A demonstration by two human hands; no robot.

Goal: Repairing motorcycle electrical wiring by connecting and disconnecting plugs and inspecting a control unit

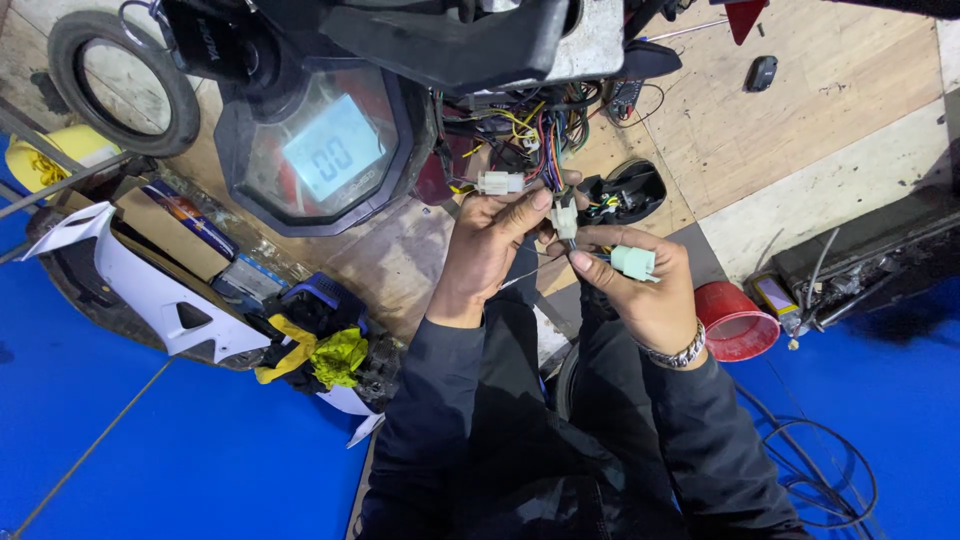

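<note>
Both hands, left hand (487, 245) and right hand (645, 290), pinch small white connector (565, 218).

A digital instrument display (325, 150) with a lit pale-blue screen sits upper centre, above the plywood floor (850, 70). A bare tyre (122, 82) lies at the floor's upper left corner, just beside a yellow container (60, 155). A white fairing panel (150, 285) rests along the left edge, near a yellow-green rag (325, 355). A red plastic bowl (738, 322) stands at the floor's lower right edge (next to a blue mat (900, 400)). A small black fob (762, 72) lies near the top right
</note>
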